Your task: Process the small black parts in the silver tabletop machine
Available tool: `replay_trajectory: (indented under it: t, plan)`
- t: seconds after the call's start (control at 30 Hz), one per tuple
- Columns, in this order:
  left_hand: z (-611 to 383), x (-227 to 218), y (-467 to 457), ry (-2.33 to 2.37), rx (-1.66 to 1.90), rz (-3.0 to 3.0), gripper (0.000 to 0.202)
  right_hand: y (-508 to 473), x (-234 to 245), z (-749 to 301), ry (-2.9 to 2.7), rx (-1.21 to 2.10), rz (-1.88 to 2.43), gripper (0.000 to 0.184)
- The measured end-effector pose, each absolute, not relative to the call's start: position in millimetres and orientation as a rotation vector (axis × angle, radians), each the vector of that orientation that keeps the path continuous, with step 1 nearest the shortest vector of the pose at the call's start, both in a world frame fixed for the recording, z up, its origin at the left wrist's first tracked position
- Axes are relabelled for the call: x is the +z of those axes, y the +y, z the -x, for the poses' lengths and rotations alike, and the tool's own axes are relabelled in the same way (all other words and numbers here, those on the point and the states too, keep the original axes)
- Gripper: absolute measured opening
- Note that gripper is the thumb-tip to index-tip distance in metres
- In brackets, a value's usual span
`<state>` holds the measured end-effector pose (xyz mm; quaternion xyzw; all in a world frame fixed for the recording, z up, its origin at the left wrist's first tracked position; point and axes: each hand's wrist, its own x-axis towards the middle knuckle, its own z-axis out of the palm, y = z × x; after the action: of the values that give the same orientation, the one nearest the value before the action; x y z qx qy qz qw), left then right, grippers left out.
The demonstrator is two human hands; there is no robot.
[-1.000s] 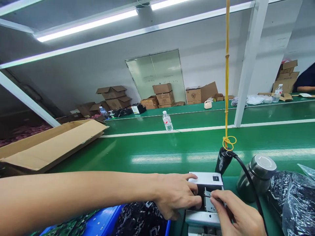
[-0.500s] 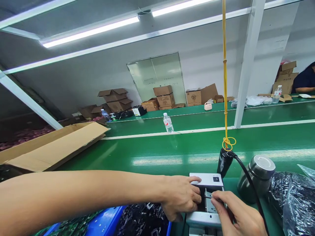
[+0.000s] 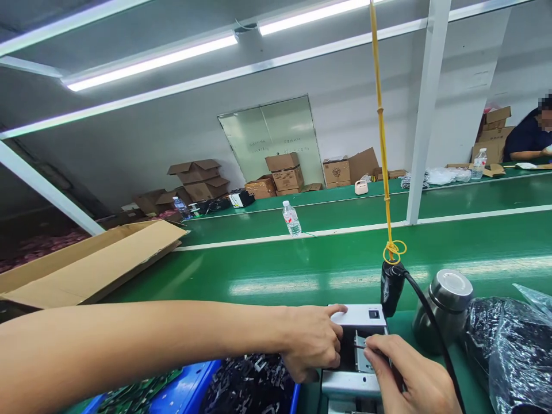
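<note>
A silver metal fixture (image 3: 361, 315) with a dark recess sits at the near edge of the green bench. My left hand (image 3: 313, 342) reaches across from the left, its index finger on the fixture's top plate and the other fingers curled into the recess. My right hand (image 3: 407, 376) comes up from the lower right and pinches a small metal part (image 3: 361, 348) inside the recess. What my left fingers touch inside is hidden.
A black power tool (image 3: 390, 287) hangs on a yellow cord (image 3: 381, 132) just behind the fixture, beside a steel flask (image 3: 442, 310) and a dark plastic bag (image 3: 509, 351). A blue bin (image 3: 190, 391) of parts lies under my left arm. An open carton (image 3: 90, 261) lies left. A person sits far right.
The view has drifted slightly, so everything sits a little further left. Both hands stay on the fixture with only small finger movements.
</note>
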<state>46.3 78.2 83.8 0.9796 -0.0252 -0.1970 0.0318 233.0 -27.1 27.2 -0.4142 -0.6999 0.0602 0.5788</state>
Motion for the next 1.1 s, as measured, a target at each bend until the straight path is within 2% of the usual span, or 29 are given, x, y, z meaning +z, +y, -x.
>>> replay_trajectory:
  t: [0.23, 0.4, 0.67, 0.8, 1.1]
  plan:
    - [-43.5, 89.4, 73.8, -0.128, -0.634, -3.134, 0.015, -27.3, 29.8, -232.4, -1.634, 0.128, 0.951, 0.019]
    - [-45.9, 89.7, 74.6, -0.142, -0.725, -3.138, 0.025, -27.3, 28.9, -232.0, -1.642, 0.122, 0.951, 0.017]
    - [-46.7, 86.3, 72.3, -0.121, -0.778, -3.14, 0.02, -27.2, 28.2, -231.1, -1.644, 0.114, 0.959, 0.018]
    - [-46.0, 86.8, 72.2, -0.117, -0.745, -3.16, 0.027, -26.1, 28.8, -232.0, -1.644, 0.101, 0.95, 0.018]
    - [-51.4, 84.8, 67.7, -0.092, -0.732, -3.208, 0.028, -26.1, 31.4, -236.1, -1.687, 0.105, 0.947, 0.018]
